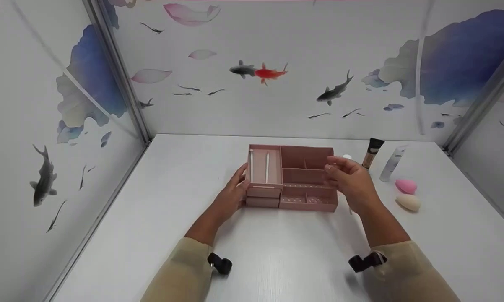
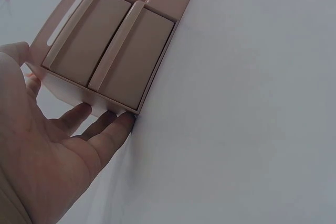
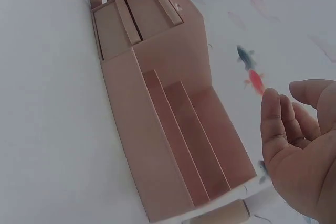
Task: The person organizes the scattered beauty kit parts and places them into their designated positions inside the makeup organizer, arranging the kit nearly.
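Observation:
A pink desk organizer stands on the white table, with two drawers stacked on its left and open compartments on its right. White stick-like marks or slots show on its top left part. My left hand rests against the organizer's left side, its fingertips touching the side wall. Over by the right edge, my right hand is raised with loosely bent fingers and holds nothing. In the right wrist view this hand is apart from the organizer.
Right of the organizer stand a black-capped tube and a pale tube. Nearer lie a pink makeup sponge and a cream makeup sponge. Something with a white top is mostly hidden behind my right hand. Patterned walls enclose the table.

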The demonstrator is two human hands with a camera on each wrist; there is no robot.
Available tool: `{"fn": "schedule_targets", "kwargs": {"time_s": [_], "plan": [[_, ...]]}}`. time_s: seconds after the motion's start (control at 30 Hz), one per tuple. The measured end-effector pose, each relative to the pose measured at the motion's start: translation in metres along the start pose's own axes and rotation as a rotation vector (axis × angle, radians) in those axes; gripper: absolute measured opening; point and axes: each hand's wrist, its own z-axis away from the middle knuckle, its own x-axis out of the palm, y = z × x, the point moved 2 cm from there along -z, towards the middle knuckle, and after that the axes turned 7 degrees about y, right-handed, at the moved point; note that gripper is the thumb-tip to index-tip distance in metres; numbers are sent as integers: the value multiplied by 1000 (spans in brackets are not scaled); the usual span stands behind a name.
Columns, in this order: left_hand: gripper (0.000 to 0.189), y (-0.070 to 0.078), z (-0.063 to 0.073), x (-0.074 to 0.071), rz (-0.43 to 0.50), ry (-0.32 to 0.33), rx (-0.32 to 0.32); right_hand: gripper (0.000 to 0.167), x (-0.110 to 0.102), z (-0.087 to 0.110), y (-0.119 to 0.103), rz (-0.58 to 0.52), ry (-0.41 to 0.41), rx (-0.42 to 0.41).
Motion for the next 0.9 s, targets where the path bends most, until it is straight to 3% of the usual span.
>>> {"fn": "schedule_targets", "kwargs": {"time_s": [0.3,0.53,0.73,0.9], "plan": [[56,0,-1,0,-6,1,12,39,-38,-3,9,5,78,26],[55,0,1,0,-4,6,-8,53,-61,-6,18,51,115,44],[55,1,0,0,-10,7,10,40,-82,-12,31,88,183,108],[54,0,1,-1,-13,9,9,50,-91,-19,44,143,202,145]]}}
